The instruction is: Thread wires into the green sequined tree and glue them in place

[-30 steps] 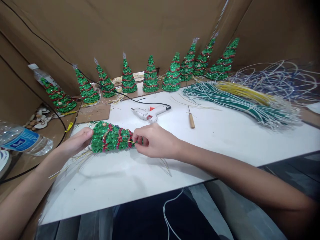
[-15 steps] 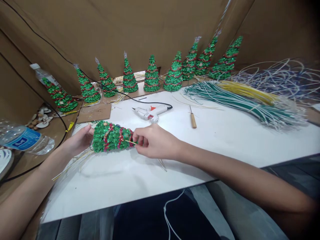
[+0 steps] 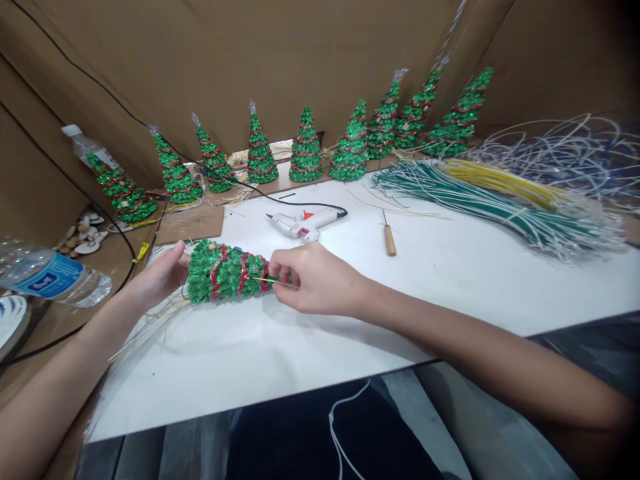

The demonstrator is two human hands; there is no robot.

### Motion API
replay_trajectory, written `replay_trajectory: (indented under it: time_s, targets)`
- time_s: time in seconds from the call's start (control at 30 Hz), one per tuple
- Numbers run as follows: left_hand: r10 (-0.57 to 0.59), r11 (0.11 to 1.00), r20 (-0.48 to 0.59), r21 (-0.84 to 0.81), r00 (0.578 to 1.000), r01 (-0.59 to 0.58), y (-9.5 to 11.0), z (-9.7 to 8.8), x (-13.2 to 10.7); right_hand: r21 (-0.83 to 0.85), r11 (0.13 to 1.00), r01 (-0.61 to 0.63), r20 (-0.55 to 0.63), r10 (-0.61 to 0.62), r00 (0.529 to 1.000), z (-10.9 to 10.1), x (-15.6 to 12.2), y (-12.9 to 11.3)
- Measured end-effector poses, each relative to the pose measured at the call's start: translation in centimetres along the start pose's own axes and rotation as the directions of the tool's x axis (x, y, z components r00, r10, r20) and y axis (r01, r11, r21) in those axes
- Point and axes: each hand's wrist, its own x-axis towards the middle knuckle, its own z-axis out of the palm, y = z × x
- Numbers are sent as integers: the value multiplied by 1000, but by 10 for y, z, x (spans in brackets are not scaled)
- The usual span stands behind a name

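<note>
A small green Christmas tree (image 3: 227, 272) with red glittery garlands lies on its side above the white board, its tip to the right. My left hand (image 3: 167, 272) is closed around its wide base, with the fingers partly hidden behind it. At the narrow end my right hand (image 3: 310, 277) pinches a thin yellow wire (image 3: 270, 280), which runs along the tree's side. The tip is covered by that hand. Loose pale wires (image 3: 150, 327) trail from the base toward the lower left.
Behind stand several similar trees (image 3: 261, 153). A glue gun (image 3: 300, 225) and a wooden-handled awl (image 3: 389, 240) lie on the white board (image 3: 475, 267). At right are bundles of green wires (image 3: 480, 200) and yellow wires (image 3: 505, 183). A water bottle (image 3: 55, 275) lies at left.
My right hand has shifted slightly right, and more of the yellow wire shows between its fingers and the tree. The pale wire ends that hung below this hand are out of sight.
</note>
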Motion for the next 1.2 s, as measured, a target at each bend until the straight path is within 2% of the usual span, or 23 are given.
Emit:
replay_trajectory:
  time_s: [0.1, 0.27, 0.4, 0.5, 0.73, 0.93, 1.0, 1.1, 1.2]
  targets:
    - [-5, 999, -10, 50, 1000, 6, 4, 1, 0, 27, 1000, -4, 26, 3, 1000, -1, 1, 1]
    - [-15, 997, 29, 81, 999, 13, 6, 2, 1, -41, 999, 22, 52, -19, 998, 4, 3, -1]
    - [-15, 995, 34, 103, 999, 12, 6, 3, 0, -5, 993, -121, 149, 120, 981, -11, 3, -4]
    - [1, 993, 38, 118, 999, -5, 6, 4, -1, 30, 985, -168, 217, 158, 963, -19, 4, -5]
    - [41, 988, 44, 149, 998, -47, 4, 3, -2, -8, 991, -133, 152, 133, 979, -4, 7, -8]
    - [53, 989, 37, 139, 998, -58, 3, 3, -2, 76, 971, -226, 207, 207, 956, -16, 5, -7]
    - [60, 989, 18, 135, 998, -62, 4, 5, -1, 84, 975, -205, 170, 189, 967, -12, 6, -5]
    - [53, 988, 23, 147, 998, -56, 5, 7, -2, 34, 993, -110, 87, 107, 990, 1, 7, -3]
    - [48, 986, 28, 162, 998, -52, 5, 7, -3, -21, 997, -78, 67, 80, 995, 5, 7, -3]
